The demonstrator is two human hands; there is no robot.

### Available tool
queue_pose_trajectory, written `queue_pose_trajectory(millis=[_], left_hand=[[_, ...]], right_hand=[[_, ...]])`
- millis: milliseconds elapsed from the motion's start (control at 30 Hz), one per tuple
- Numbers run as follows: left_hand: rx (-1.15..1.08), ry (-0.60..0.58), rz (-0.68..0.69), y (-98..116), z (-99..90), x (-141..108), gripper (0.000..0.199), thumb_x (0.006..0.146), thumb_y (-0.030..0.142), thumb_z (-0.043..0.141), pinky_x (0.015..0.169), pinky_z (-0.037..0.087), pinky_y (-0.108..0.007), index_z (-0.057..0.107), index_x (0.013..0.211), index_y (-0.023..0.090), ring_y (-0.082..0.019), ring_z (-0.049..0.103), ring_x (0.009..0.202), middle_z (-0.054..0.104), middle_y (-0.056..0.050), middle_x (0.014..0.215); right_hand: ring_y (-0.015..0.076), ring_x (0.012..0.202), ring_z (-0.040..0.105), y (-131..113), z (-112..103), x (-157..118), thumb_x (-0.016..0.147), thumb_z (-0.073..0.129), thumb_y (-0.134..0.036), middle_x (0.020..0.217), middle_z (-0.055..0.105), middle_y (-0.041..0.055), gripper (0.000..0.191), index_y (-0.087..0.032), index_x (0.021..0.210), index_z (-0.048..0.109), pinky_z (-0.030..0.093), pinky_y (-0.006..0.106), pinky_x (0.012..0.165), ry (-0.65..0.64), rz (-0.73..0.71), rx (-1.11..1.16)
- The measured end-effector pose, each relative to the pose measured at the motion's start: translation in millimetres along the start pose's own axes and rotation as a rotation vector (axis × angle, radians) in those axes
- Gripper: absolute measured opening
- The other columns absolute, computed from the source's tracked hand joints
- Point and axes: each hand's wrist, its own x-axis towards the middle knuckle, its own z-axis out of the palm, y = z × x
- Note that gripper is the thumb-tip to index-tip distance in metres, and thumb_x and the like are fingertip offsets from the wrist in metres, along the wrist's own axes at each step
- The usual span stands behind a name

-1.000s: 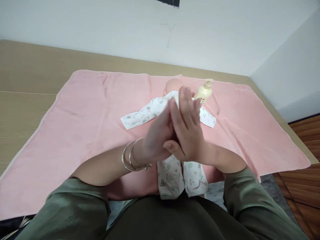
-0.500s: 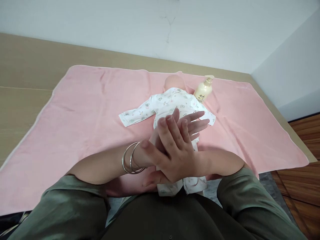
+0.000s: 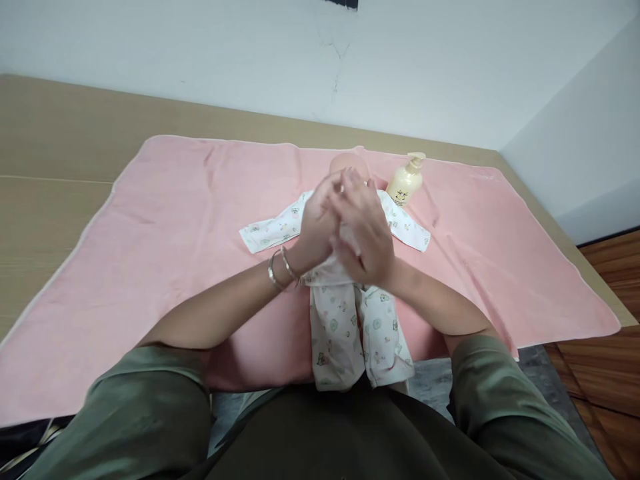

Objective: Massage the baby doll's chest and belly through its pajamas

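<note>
Left grip (image 3: 320,217) and right grip (image 3: 367,233) meet, unclenched, over the doll (image 3: 337,327), head (image 3: 346,161) at twelve o'clock; pump bottle (image 3: 405,181) at two, contents unclear.

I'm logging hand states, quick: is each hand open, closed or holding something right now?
Left hand: open, loosely cupped, no held object visible.
Right hand: open, slightly blurred, against the left hand; no held object visible.

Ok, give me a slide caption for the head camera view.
Left hand and right hand together above a doll in a printed white outfit on a pink cloth, pump bottle nearby.
</note>
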Motion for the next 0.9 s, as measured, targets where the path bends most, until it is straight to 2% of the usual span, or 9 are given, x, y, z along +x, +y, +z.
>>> queue_pose_trajectory(millis=[33,100,167,267,433,500,600,767,900], left_hand=[[0.037,0.108,0.074,-6.4,-6.1,17.4,0.05,0.094,0.048,0.046,0.132,0.02,-0.05,0.053,0.139,0.031,-0.028,0.022,0.157,0.054,0.005,0.152],[0.274,0.327,0.247,-21.3,-15.3,44.8,0.036,0.091,0.034,0.046,0.121,0.04,-0.048,0.064,0.119,0.02,-0.026,0.056,0.134,0.069,-0.006,0.13],[0.438,0.378,0.277,-36.2,-20.1,58.7,0.031,0.09,0.026,0.044,0.111,0.05,-0.043,0.066,0.111,0.018,-0.023,0.066,0.119,0.073,-0.009,0.12],[0.636,0.32,0.315,-52.5,-21.5,60.0,0.033,0.088,0.018,0.043,0.108,0.051,-0.041,0.067,0.111,0.017,-0.023,0.066,0.116,0.074,-0.011,0.119],[0.812,0.28,0.357,-62.0,-21.4,54.1,0.036,0.09,0.021,0.043,0.117,0.041,-0.048,0.066,0.117,0.016,-0.028,0.058,0.13,0.068,-0.014,0.133],[0.852,0.279,0.335,-63.5,-22.2,54.1,0.038,0.091,0.025,0.042,0.12,0.038,-0.05,0.065,0.12,0.016,-0.028,0.055,0.134,0.066,-0.014,0.137],[0.879,0.269,0.33,-65.4,-23.3,54.4,0.041,0.091,0.027,0.041,0.122,0.035,-0.049,0.065,0.123,0.016,-0.028,0.053,0.136,0.065,-0.013,0.138],[0.875,0.266,0.342,-68.6,-24.7,55.0,0.043,0.09,0.026,0.039,0.121,0.036,-0.049,0.065,0.124,0.018,-0.027,0.054,0.135,0.065,-0.011,0.138],[0.879,0.259,0.327,-69.9,-23.8,55.7,0.044,0.092,0.028,0.04,0.123,0.034,-0.052,0.064,0.127,0.016,-0.029,0.052,0.137,0.063,-0.014,0.141]], right_hand=[[0.0207,0.16,0.011,10.0,7.6,6.0,0.102,0.025,-0.032,0.165,0.036,-0.0019,0.055,-0.021,0.154,0.04,0.019,0.05,0.132,0.041,0.051,-0.005],[0.0139,0.154,0.033,28.8,22.9,16.1,0.102,0.019,-0.022,0.158,0.047,-0.0002,0.054,-0.018,0.148,0.047,0.03,0.04,0.129,0.051,0.166,0.03],[0.0122,0.143,0.048,43.8,36.6,22.2,0.1,0.022,-0.018,0.147,0.06,0.0026,0.051,-0.016,0.134,0.061,0.036,0.032,0.125,0.013,0.199,0.071],[0.0197,0.144,0.047,60.4,50.1,26.5,0.097,0.034,-0.017,0.147,0.06,0.0107,0.046,-0.008,0.131,0.063,0.031,0.035,0.127,-0.078,0.227,0.07],[0.0279,0.155,0.03,78.9,52.1,31.7,0.1,0.042,-0.034,0.164,0.037,0.0173,0.06,-0.005,0.152,0.042,0.023,0.047,0.129,-0.204,0.377,0.122],[0.0298,0.156,0.027,77.7,50.9,30.9,0.101,0.041,-0.037,0.165,0.032,0.0199,0.063,-0.004,0.154,0.037,0.023,0.05,0.129,-0.224,0.425,0.116],[0.0325,0.156,0.026,63.9,51.2,25.0,0.101,0.037,-0.03,0.164,0.034,0.0226,0.061,0.0,0.154,0.037,0.021,0.053,0.128,-0.215,0.374,0.041],[0.0276,0.155,0.03,55.6,52.2,21.2,0.097,0.037,-0.019,0.163,0.04,0.0149,0.055,-0.009,0.149,0.048,0.02,0.051,0.13,-0.228,0.224,0.039],[0.0247,0.155,0.031,77.2,51.0,28.6,0.1,0.04,-0.029,0.164,0.039,0.012,0.052,-0.015,0.149,0.049,0.023,0.051,0.128,-0.21,0.31,0.115]])
